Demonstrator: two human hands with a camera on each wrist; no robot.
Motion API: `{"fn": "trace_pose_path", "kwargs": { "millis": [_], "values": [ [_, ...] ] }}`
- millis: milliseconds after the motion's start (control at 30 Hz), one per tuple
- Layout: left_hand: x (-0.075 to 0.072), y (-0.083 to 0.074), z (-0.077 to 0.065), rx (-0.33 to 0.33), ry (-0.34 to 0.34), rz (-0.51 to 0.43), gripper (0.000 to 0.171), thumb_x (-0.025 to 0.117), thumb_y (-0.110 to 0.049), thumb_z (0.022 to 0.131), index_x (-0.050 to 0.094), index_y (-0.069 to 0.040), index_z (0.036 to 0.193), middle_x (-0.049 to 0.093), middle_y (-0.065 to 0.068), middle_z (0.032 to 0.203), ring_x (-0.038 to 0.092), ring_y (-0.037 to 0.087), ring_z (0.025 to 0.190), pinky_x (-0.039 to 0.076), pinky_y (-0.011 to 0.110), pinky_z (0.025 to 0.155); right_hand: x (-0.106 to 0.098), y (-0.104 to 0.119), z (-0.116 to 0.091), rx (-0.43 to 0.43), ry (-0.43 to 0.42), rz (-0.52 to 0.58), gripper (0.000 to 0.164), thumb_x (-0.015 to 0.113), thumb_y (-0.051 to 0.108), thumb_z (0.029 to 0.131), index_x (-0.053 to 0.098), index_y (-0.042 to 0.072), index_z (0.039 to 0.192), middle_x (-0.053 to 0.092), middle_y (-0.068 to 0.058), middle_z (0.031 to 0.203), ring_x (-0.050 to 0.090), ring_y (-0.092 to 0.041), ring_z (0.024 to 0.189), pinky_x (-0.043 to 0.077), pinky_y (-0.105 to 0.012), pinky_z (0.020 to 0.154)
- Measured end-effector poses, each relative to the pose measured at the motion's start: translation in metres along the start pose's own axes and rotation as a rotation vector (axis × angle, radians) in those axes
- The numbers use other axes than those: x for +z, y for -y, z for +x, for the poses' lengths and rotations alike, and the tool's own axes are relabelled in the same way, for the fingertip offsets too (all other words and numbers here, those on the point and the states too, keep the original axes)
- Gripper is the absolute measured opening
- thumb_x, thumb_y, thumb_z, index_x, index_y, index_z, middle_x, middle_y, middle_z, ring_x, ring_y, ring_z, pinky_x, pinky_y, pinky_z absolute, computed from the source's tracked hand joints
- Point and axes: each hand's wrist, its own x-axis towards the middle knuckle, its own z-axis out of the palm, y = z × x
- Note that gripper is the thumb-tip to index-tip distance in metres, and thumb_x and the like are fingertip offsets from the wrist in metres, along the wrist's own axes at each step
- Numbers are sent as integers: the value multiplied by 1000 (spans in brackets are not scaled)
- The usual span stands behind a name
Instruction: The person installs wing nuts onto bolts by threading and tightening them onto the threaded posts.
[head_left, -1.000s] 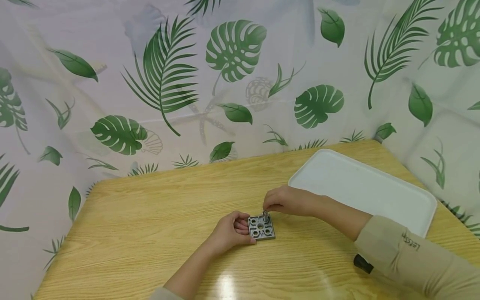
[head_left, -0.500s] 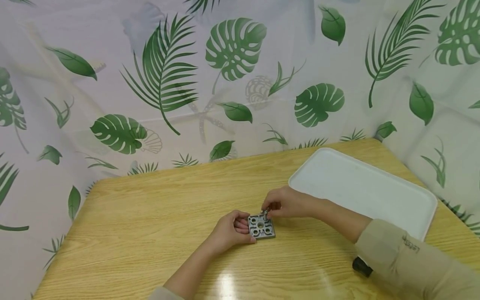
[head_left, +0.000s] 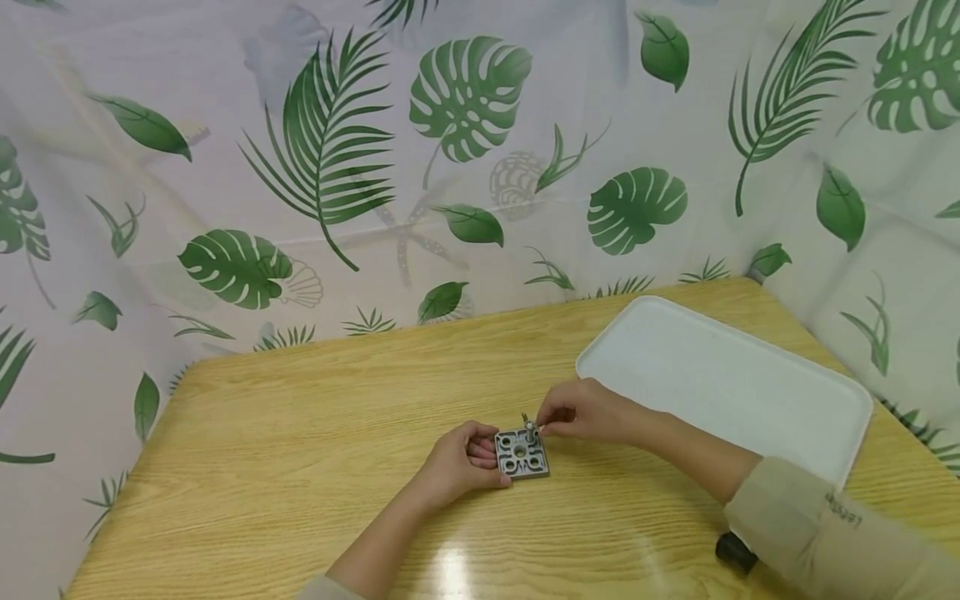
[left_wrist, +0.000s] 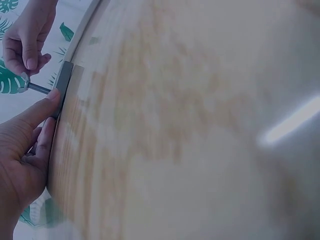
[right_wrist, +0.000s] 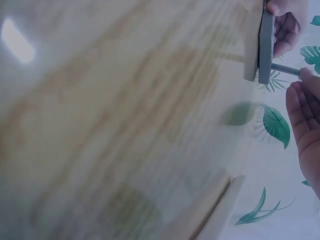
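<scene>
A square grey metal plate [head_left: 521, 463] with round holes and grooves lies on the wooden table. My left hand [head_left: 459, 460] grips its left side, thumb at the near corner and fingers along the edge. From the far right corner hole rises a wing bolt [head_left: 530, 432], its shaft [left_wrist: 37, 88] showing between plate and wing head in the left wrist view. My right hand [head_left: 588, 410] pinches at the wing head with thumb and curled fingers. In the right wrist view, a fingertip of the right hand [right_wrist: 307, 117] meets the bolt's outer end.
A white rectangular tray [head_left: 675, 333] lies at the back right of the table [head_left: 315, 433], partly behind the right forearm. Beneath the right sleeve a black object [head_left: 735, 552] shows. A leaf-print cloth [head_left: 465, 250] hangs behind the table.
My right hand has shifted slightly to the right and its fingers have moved off the top of the wing bolt, so its head now shows. The left hand and plate stay put.
</scene>
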Motion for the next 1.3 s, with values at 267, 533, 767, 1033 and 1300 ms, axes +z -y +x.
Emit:
{"fn": "trace_pose_path", "kwargs": {
  "millis": [267,533,767,1033,1300],
  "values": [
    [2,1,1,4,16,-1,66,85,-6,67,53,3,124,59,8,99,58,15,86,54,22,77,1,-13,-7,241,18,218,12,73,13,83,68,4,88,67,2,79,59,-6,69,51,-20,60],
    [0,3,1,-1,11,-4,65,84,-6,68,53,4,124,59,9,99,59,16,87,54,22,78,-7,-35,24,340,298,604,44,75,2,78,58,-11,117,64,-3,87,59,-11,74,52,-20,65],
    [2,0,-1,-3,21,-14,65,84,-8,69,53,2,124,59,9,101,59,16,88,54,22,78,-2,-32,35,361,375,673,28,73,0,79,66,-11,103,67,-1,76,56,-8,61,49,-20,55],
    [1,0,0,8,7,-11,65,85,-6,67,53,3,124,60,9,98,60,16,87,54,21,77,13,-20,18,371,102,520,20,77,12,78,69,-2,91,67,0,72,55,-7,55,49,-20,51],
    [0,3,2,12,10,6,64,85,-8,68,54,2,123,60,8,99,59,16,87,54,21,77,40,11,6,388,-298,169,15,77,14,77,65,6,76,59,3,65,48,-5,57,42,-18,49]
  ]
}}
